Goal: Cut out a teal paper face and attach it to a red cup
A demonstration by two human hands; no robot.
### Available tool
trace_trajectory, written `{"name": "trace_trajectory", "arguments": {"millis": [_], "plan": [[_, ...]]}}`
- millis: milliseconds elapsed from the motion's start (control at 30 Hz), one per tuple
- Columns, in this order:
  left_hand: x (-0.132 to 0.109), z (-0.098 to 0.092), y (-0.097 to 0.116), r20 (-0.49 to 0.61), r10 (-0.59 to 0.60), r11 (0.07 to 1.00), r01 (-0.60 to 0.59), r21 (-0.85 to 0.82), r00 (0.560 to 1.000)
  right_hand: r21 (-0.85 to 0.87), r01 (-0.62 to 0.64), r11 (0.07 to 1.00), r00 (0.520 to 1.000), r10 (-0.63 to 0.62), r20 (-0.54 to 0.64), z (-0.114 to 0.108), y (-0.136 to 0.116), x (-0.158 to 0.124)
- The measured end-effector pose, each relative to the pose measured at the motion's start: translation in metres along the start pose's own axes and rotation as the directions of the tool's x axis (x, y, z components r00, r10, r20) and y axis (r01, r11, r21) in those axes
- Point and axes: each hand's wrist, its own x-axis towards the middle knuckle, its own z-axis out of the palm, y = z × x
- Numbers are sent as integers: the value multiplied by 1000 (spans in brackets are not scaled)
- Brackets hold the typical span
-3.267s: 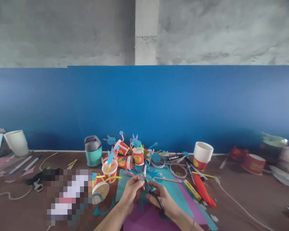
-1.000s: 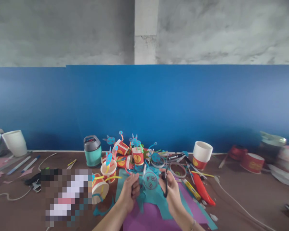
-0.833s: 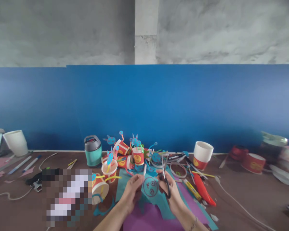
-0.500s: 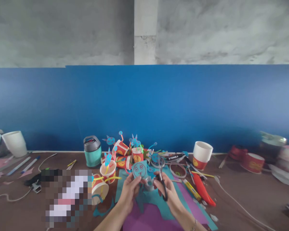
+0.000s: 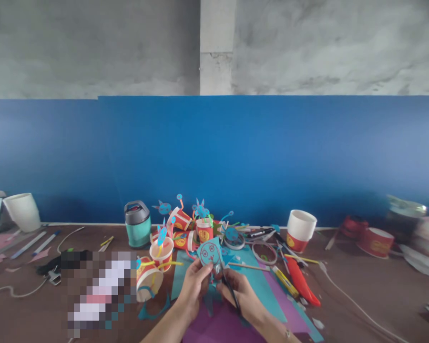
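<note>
My left hand (image 5: 196, 281) pinches a small piece of light blue paper (image 5: 210, 251) with a round face drawn on it in dark lines. Black-handled scissors (image 5: 230, 291) are in my right hand (image 5: 240, 287), their blades at the paper's right edge. Whether the blades are apart or together I cannot tell. Both hands are above a stack of teal paper (image 5: 262, 286) and purple paper (image 5: 218, 321). Just beyond them, several red and white paper cups (image 5: 161, 252) carry blue paper faces and bent straws.
A teal lidded jar (image 5: 137, 228) stands at the left of the cups, and stacked white paper cups (image 5: 301, 228) at the right. Tape rolls (image 5: 264, 253), a yellow cutter (image 5: 285, 282) and a red pouch-like thing (image 5: 302, 281) lie nearby. A white cable (image 5: 357, 305) crosses the table.
The scissors have come down and left, from upright beside the paper to its right edge. My right hand has moved closer to my left, and the paper has turned and shifted slightly right.
</note>
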Motion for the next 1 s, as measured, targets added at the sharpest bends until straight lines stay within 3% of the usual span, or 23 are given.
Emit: {"name": "trace_trajectory", "arguments": {"millis": [433, 767, 1000], "plan": [[-3, 4, 6, -42, -85, 995, 87, 51, 995, 27, -26, 999, 999, 27, -33, 3, 1, 0], [-1, 0, 4, 62, 23, 998, -27, 58, 998, 30, -43, 999, 999, 44, -27, 0, 4, 2], [-3, 2, 7, 52, -15, 991, 8, 131, 999, 55, -33, 998, 999, 33, -9, 0, 2, 1]]}}
